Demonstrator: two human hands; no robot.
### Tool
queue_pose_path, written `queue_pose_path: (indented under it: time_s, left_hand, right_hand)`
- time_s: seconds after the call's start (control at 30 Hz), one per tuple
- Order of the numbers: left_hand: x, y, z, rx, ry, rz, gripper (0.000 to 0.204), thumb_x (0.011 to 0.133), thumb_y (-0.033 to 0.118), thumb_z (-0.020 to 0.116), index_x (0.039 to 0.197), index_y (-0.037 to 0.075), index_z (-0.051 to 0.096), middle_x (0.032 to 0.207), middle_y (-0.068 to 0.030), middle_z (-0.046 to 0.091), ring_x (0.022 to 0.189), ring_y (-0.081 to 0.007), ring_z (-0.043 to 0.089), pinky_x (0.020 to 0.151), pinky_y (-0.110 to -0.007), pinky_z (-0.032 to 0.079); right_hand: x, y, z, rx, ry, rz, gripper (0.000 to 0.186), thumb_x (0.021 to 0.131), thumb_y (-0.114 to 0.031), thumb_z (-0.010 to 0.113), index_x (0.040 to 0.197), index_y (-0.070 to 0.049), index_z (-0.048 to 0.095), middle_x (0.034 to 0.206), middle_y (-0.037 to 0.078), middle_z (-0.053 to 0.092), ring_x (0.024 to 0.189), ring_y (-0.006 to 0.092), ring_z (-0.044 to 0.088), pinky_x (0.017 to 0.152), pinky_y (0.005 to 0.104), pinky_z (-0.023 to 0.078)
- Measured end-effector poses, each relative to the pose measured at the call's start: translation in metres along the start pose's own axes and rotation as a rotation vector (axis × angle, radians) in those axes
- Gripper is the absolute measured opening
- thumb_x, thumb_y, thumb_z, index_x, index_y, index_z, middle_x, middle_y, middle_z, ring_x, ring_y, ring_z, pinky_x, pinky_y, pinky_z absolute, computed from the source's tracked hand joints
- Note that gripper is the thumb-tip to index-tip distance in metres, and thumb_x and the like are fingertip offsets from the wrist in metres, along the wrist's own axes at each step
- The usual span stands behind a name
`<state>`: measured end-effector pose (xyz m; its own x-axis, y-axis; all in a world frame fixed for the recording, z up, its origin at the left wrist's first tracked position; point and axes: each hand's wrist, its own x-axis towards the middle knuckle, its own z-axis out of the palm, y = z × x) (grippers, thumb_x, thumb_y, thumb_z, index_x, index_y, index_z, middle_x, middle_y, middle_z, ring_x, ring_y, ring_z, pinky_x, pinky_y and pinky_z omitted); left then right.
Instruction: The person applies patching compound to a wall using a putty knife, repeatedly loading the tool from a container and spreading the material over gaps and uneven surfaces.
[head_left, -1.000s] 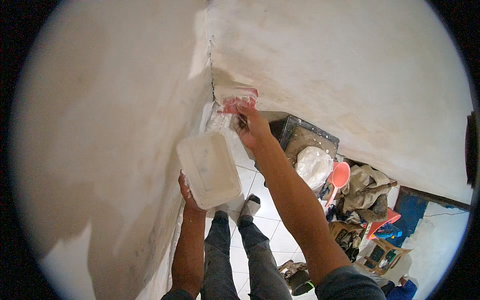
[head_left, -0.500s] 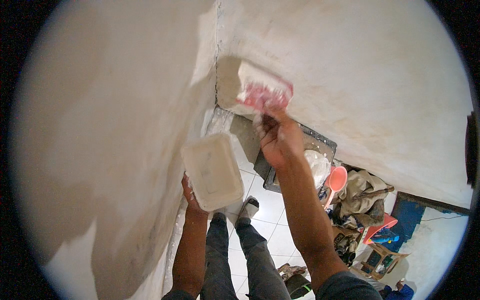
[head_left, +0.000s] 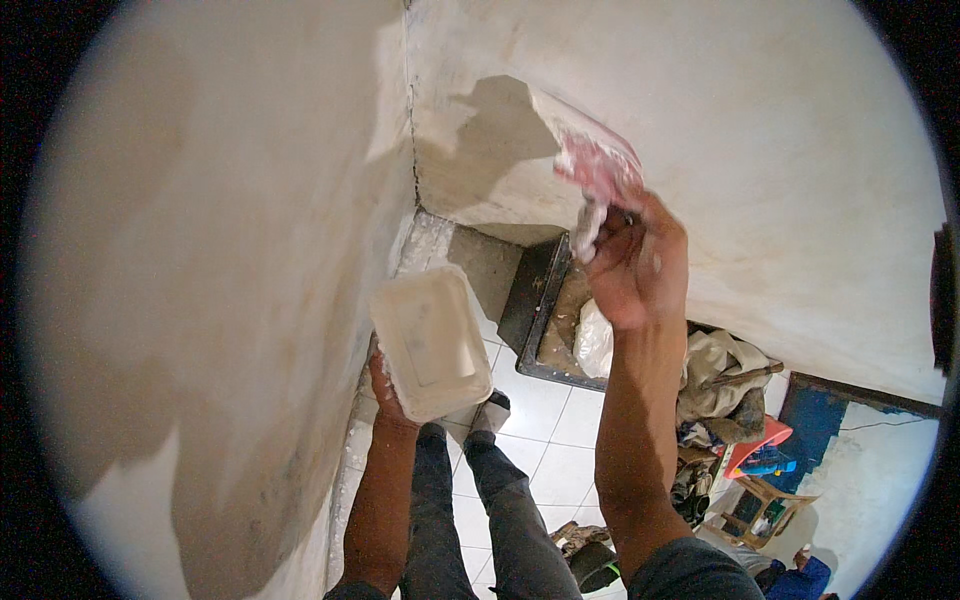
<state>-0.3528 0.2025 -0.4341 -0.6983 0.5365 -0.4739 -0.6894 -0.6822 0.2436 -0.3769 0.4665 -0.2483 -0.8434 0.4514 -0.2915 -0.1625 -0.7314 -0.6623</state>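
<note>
My left hand (head_left: 388, 385) is wrapped round the side of a cream rectangular plastic tub (head_left: 430, 340), holding it low beside the left wall, with pale residue inside. My right hand (head_left: 640, 265) grips a pink scraper (head_left: 598, 165) by its paste-smeared handle. White paste covers much of the blade, which is up against or just in front of the right-hand wall (head_left: 760, 160), casting a shadow there; I cannot tell if it touches. The two walls meet in a cracked corner (head_left: 412, 150) to the left of the scraper.
Below the corner is a dark open box (head_left: 560, 355) with a white bag (head_left: 595, 340) on it. Crumpled cloths (head_left: 725, 365), a red plastic item (head_left: 755, 440) and a wooden stool (head_left: 760, 510) lie rightward. White tiles (head_left: 570, 430) are underfoot. Someone in blue (head_left: 800, 575) shows at lower right.
My right hand and scraper have moved right and up from the corner. The tub has shifted slightly right. My right forearm now covers the pink dipper seen earlier.
</note>
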Motion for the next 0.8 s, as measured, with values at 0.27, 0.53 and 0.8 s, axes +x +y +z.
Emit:
queue_pose_path:
  time_s: [0.27, 0.53, 0.8]
  left_hand:
    - [0.006, -0.012, 0.01, 0.097, 0.029, -0.077, 0.076, 0.081, 0.056, 0.058, 0.139, 0.01, 0.04, 0.131, -0.0126, 0.052, 0.117, -0.0311, 0.054, 0.096, -0.049, 0.048]
    - [0.01, -0.025, 0.038, 0.254, 0.05, -0.159, 0.073, 0.084, 0.06, 0.051, 0.136, 0.011, 0.044, 0.128, -0.0124, 0.054, 0.113, -0.0313, 0.055, 0.093, -0.052, 0.048]
    - [0.033, -0.042, 0.025, 0.026, 0.0, -0.224, 0.069, 0.087, 0.055, 0.049, 0.137, 0.008, 0.042, 0.129, -0.0133, 0.054, 0.115, -0.0311, 0.055, 0.095, -0.049, 0.048]
  right_hand:
    - [0.041, 0.099, -0.125, 0.111, 0.287, 0.275, 0.012, 0.088, -0.012, 0.058, 0.098, -0.007, 0.059, 0.082, 0.003, 0.061, 0.069, 0.0141, 0.059, 0.058, 0.0272, 0.052]
    - [0.01, -0.034, -0.03, 0.041, 0.107, -0.049, 0.017, 0.089, -0.014, 0.055, 0.097, 0.0, 0.059, 0.079, 0.007, 0.061, 0.067, 0.0136, 0.058, 0.061, 0.0259, 0.05]
    - [-0.098, -0.014, -0.047, -0.815, 0.298, 0.002, 0.025, 0.084, -0.013, 0.063, 0.103, 0.003, 0.062, 0.09, 0.009, 0.068, 0.072, 0.0137, 0.063, 0.063, 0.0279, 0.05]
